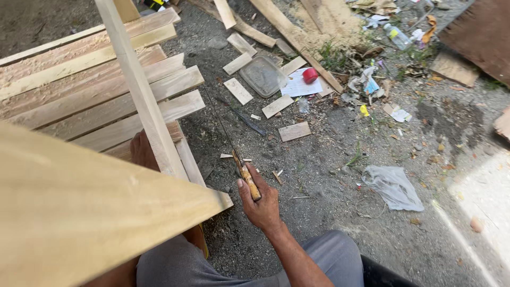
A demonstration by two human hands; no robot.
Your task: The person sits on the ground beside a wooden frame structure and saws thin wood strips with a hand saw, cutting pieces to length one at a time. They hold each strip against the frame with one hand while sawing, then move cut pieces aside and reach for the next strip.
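Gritty grey ground [329, 175] fills the view, strewn with offcuts, dry leaves and litter. Up at the top lies a clear plastic lid or tray [262, 76], flat on the dirt; whether anything sits in it cannot be told. Just beside it, a sheet of white paper [295, 85] with a small red round thing [309, 75] on top. Further right, a plastic bottle [397, 36] lies on its side among the scraps, and a crumpled clear plastic bag [393, 187] sprawls lower right, well apart from the wood.

Now the hands. The right hand [260, 204] is closed tight around the yellowish wooden handle [247, 178] of a long thin blade tool [220, 125], forearm coming up from the grey trousers [319, 260], thumb laid along the handle. The dark blade runs up and away to the left, its length lying close by the ends of the stacked planks [95, 90]. Short offcut boards [294, 131] rest on the ground near the blade's far side.

The left hand [142, 151] is mostly hidden behind a pale upright strip of wood [139, 90] that leans across the plank stack; it touches that strip from behind, but how far it is closed cannot be told. A broad pale board [69, 212] fills the lower left, nearest the camera.
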